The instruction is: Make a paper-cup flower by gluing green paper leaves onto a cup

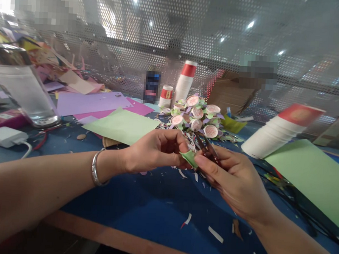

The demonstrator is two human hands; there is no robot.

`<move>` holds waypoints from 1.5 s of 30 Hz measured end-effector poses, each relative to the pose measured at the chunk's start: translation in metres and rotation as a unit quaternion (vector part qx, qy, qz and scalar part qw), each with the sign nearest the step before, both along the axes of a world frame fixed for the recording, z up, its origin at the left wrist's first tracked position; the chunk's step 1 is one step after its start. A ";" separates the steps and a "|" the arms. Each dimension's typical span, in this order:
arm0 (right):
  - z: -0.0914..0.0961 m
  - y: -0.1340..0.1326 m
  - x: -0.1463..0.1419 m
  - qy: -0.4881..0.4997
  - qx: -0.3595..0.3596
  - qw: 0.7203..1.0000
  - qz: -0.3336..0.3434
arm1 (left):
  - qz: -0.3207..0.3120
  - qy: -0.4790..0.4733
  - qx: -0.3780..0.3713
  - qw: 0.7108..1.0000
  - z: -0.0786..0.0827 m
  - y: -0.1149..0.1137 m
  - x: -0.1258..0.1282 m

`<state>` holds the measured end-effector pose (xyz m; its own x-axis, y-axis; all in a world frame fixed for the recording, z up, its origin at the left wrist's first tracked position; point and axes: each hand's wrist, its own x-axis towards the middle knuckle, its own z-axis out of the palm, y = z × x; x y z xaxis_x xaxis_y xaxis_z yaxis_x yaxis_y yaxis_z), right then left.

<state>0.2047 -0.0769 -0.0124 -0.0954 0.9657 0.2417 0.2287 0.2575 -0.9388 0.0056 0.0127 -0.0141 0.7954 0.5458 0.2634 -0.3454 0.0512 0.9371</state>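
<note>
Between my two hands is a small folded piece of light green paper (pixel 189 158). My left hand (pixel 154 151), with a silver bangle at the wrist, pinches its left end between thumb and fingers. The thumb and forefinger of my right hand (pixel 226 171) press on its right end. Also in my right hand are dark scissors (pixel 209 149), their blades pointing up and away; the handles are hidden by the fingers. Just behind the hands lies a heap of small cut paper-cup pieces (pixel 197 113) with green and purple paper bits attached.
Stacked paper cups (pixel 184 82) stand at the back, and another stack (pixel 280 131) leans at right. Green sheets (pixel 122 125) and purple sheets (pixel 91 103) lie left. A lidded glass of water (pixel 26 87) and a white charger (pixel 7 136) are far left. Paper scraps (pixel 215 234) litter the blue table (pixel 142 212).
</note>
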 end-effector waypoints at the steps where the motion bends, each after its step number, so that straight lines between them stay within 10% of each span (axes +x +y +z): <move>1: 0.000 0.000 0.000 -0.006 0.005 1.000 -0.004 | 0.000 -0.007 0.009 1.000 0.000 0.000 0.000; 17: 0.000 0.000 -0.001 -0.006 0.021 0.999 -0.039 | 0.039 -0.038 0.143 0.988 0.005 -0.014 -0.002; 27: -0.001 0.000 0.003 -0.014 0.023 0.998 -0.051 | 0.006 -0.004 -0.112 0.994 0.004 -0.006 0.000; 45: 0.007 -0.008 -0.005 0.111 -0.035 0.993 0.002 | 0.009 -0.007 -0.246 0.969 0.011 0.003 -0.002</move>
<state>0.2000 -0.0844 -0.0050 -0.0503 0.9806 0.1892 0.0129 0.1901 -0.9817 0.0032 0.0160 -0.0035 0.7822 0.6227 -0.0212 -0.3637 0.4840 0.7959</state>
